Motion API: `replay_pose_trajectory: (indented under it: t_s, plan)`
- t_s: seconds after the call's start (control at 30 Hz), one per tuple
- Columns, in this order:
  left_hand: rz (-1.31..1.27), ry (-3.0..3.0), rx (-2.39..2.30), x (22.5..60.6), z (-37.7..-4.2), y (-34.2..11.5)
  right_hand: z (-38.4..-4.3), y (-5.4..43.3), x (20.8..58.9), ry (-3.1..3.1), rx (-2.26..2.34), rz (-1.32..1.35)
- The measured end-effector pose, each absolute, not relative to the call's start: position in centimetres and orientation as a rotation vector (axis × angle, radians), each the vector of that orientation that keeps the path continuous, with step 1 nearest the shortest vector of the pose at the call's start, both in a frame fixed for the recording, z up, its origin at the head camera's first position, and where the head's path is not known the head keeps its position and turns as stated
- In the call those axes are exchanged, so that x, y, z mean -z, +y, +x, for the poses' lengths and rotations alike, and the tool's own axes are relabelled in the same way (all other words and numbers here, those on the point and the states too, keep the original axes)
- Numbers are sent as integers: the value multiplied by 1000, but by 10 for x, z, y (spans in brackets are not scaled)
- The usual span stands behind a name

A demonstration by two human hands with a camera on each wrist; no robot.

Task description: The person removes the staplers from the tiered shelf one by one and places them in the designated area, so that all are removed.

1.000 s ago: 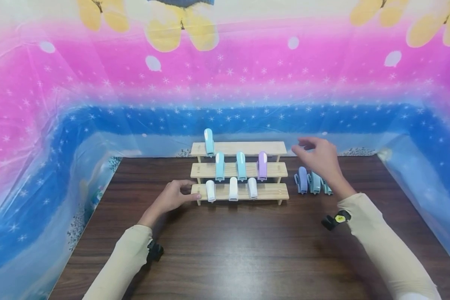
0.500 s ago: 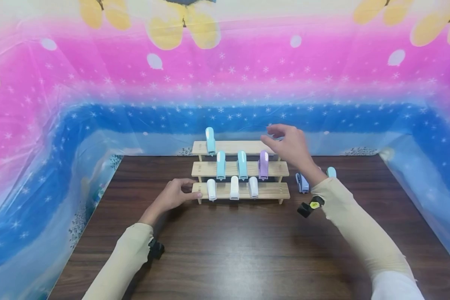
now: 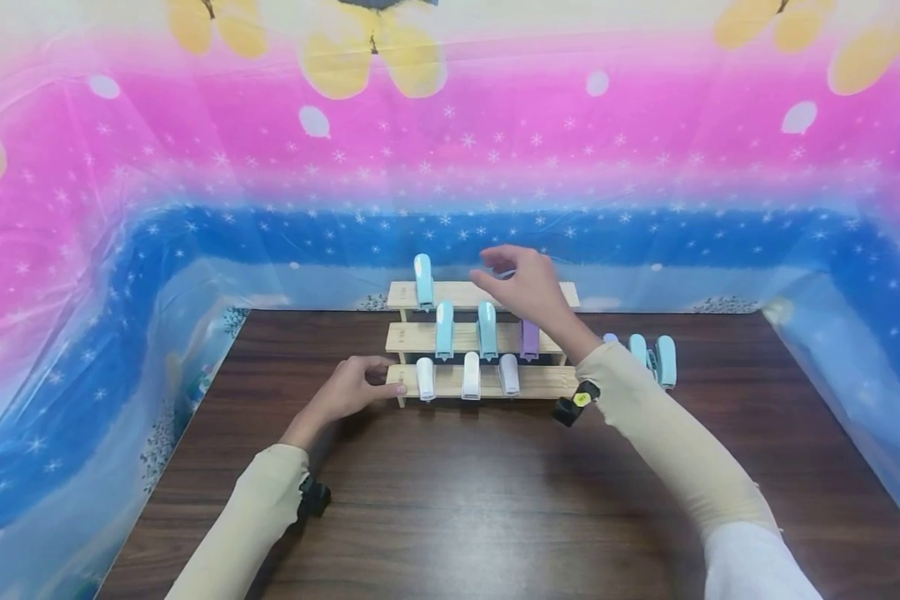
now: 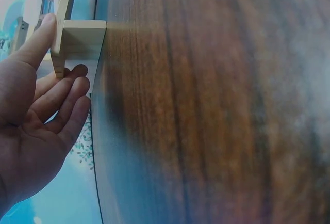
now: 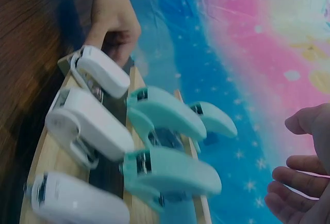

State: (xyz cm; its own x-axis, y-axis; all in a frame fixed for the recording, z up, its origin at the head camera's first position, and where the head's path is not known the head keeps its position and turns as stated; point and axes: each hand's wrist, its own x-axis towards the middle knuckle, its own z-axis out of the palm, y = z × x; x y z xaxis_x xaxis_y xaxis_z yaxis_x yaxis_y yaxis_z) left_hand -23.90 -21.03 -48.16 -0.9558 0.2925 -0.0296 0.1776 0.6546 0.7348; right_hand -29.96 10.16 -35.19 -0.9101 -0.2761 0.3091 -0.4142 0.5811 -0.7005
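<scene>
A three-step wooden stand point(image 3: 402, 339) stands at the back of the table, with small staplers lined up on its shelves. My left hand point(image 3: 356, 387) grips the left end of the lowest shelf, thumb on top and fingers beneath in the left wrist view. Above the top shelf hovers my right hand point(image 3: 523, 283), its loosely bent fingers point(image 5: 296, 182) holding nothing. One teal stapler point(image 3: 423, 282) sits at that shelf's left end. The middle shelf bears two teal staplers point(image 3: 487, 331) and a purple stapler point(image 3: 529, 339). Three white staplers point(image 3: 471, 377) occupy the front shelf.
Right of the stand, two more teal staplers point(image 3: 666, 362) and a mostly hidden purple one point(image 3: 610, 338) rest on the dark wooden table point(image 3: 450, 492), partly behind my right sleeve. A patterned cloth point(image 3: 270, 175) hangs around the back and sides.
My right hand has moved left, from above the loose staplers at the right to over the top shelf. The left hand keeps its hold on the stand.
</scene>
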Motion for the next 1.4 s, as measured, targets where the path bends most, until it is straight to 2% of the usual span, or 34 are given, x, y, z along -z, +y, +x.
replay_pose_trajectory:
  t_s: [0.53,1.4]
  plan:
    - [367,2713,-1192,482,-238,-209,-309,47,364,-2807,-1285,554]
    - [370,2713,-1191,481,-238,-211,-322,19,369,-2944,-1165,525]
